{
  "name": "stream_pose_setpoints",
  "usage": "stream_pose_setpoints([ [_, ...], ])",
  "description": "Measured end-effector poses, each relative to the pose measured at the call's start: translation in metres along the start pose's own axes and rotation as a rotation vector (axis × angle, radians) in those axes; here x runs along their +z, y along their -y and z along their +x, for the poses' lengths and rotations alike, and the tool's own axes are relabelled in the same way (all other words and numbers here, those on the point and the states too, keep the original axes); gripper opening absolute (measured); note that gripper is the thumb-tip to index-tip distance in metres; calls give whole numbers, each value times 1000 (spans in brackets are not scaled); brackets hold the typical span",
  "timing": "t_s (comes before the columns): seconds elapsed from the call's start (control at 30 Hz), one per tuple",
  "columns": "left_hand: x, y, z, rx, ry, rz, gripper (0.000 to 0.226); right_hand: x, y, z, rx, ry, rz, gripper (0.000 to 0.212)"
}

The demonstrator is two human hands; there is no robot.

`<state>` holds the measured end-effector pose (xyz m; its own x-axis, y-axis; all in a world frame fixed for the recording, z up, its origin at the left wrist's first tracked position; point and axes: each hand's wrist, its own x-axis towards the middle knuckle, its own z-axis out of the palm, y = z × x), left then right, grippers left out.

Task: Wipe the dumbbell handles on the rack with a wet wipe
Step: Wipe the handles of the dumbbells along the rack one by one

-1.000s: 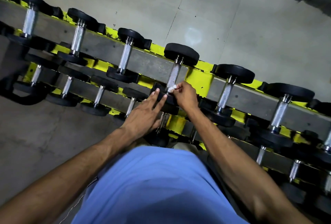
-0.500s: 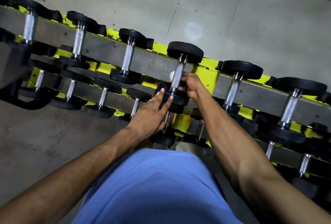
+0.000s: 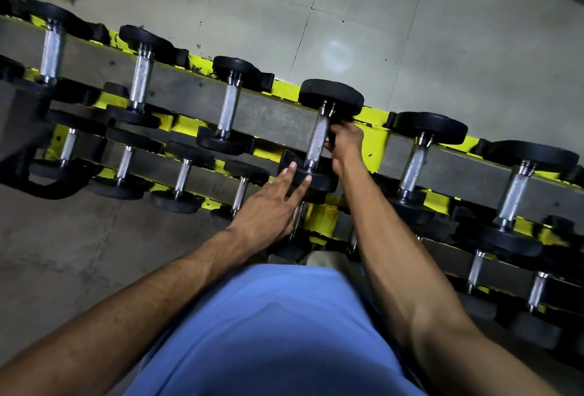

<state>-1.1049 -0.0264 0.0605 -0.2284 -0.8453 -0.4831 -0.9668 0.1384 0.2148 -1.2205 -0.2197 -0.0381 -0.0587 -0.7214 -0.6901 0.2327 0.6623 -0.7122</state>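
**We wipe the handle of the top row's fourth dumbbell from the left, steadying its near head.**

On the left, our left hand (image 3: 271, 206) lies flat with its fingers straight and a little apart, the fingertips (image 3: 293, 165) resting on the dumbbell's near head (image 3: 319, 181). The knurled handle (image 3: 317, 139) rises from that head just right of those fingertips and crosses the grey rail of the yellow rack (image 3: 377, 141). Our right hand (image 3: 346, 142) comes in from the handle's right side with its fingers curled against the upper half. The wet wipe is not visible, and we judge it sits under those fingers. To do this well, we should press down with the left hand so the dumbbell cannot roll. We should then wrap the wipe fully round and draw it collar to collar, twisting so the knurling's far side is covered too.
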Motion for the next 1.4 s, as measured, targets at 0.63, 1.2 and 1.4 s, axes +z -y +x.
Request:
stream_pose_setpoints([
  [0.63, 3, -11, 6, -50, -11, -40, 90, 21, 61, -38, -1021, 754, -2193, 23],
  [1.2, 8, -14, 4, -101, -11, -129, 89, 8, 53, -55, -903, 678, -2047, 21],
  [1.4, 4, -15, 6, -98, -20, -130, 84, 0, 67, -48, -1163, 692, -2039, 23],
])
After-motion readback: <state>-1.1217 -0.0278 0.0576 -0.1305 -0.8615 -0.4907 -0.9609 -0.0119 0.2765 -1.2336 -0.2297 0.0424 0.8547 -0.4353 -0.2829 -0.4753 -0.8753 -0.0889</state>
